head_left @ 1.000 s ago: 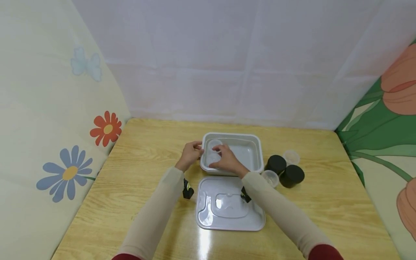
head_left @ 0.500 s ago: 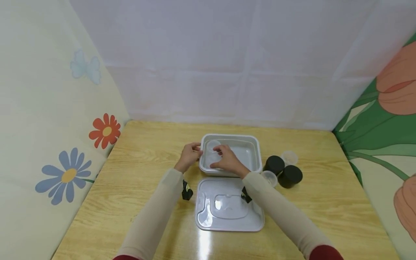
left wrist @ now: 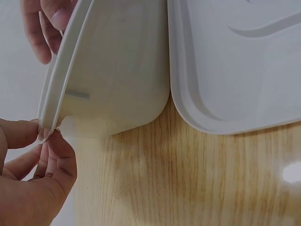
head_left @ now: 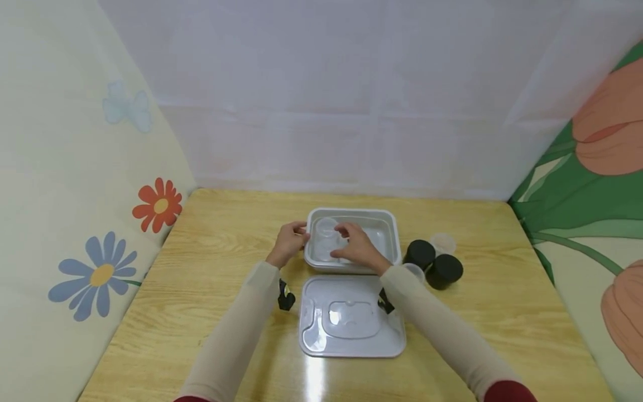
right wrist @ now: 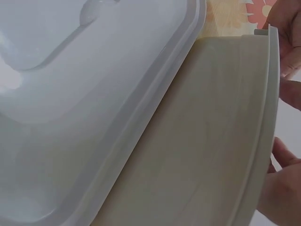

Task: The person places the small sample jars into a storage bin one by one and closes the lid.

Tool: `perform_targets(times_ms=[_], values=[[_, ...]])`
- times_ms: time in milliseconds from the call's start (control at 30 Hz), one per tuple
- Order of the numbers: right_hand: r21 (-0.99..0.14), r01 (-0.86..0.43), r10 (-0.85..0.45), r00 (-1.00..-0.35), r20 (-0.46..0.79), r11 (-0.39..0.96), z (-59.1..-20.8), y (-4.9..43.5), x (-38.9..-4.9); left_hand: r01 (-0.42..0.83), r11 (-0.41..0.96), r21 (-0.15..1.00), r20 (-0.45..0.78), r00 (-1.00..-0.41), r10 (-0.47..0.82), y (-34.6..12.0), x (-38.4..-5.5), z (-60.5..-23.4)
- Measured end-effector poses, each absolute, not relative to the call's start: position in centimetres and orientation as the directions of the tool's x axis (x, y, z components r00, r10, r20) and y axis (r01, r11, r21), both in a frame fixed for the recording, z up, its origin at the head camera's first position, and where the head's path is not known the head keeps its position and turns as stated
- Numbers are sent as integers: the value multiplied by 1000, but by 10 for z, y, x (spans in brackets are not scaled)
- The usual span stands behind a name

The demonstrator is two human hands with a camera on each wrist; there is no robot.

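Observation:
A white rectangular plastic bin (head_left: 387,223) stands on the wooden table. My left hand (head_left: 290,242) pinches its left rim between thumb and fingers, as the left hand (left wrist: 42,174) in the left wrist view shows. Inside the bin, at its left end, sit two small clear round tubs, the far tub (head_left: 327,226) and the near tub (head_left: 325,245). Over the bin is my right hand (head_left: 360,248), thumb and fingers spread in a loose C just right of the tubs, with nothing visible between them. The bin wall hides most of this hand in the right wrist view.
In front of the bin lies its white lid (head_left: 354,321). Right of the bin stand two black round jars, one jar (head_left: 420,254) behind the other jar (head_left: 445,270). Beside them are clear tubs, one at the back (head_left: 444,243) and another partly behind my right sleeve (head_left: 442,312).
My right hand has shifted slightly right, away from the near tub, with its fingers spreading wider. The left hand stays on the rim. The whole view has drifted a little.

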State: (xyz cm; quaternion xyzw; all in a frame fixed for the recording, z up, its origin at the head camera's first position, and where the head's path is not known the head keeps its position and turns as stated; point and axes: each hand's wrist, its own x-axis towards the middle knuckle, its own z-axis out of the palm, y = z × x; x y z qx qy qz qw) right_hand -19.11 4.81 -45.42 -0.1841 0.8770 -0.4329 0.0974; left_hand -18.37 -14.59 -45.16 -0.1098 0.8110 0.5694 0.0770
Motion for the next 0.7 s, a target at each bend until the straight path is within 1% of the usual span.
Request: perform_targets(times_ms=[100, 367, 700], values=[[-802, -242, -404, -915, 0, 546, -451, 53, -190, -257, 322, 911, -241, -966, -91, -146, -184, -451], [-823, -205, -382, -924, -16, 530, -449, 67, -190, -239, 328, 914, -222, -971, -87, -146, -183, -450], [-831, -174, -383, -922, -51, 529, -445, 86, -190, -271, 335, 902, -256, -963, -89, -146, -186, -452]])
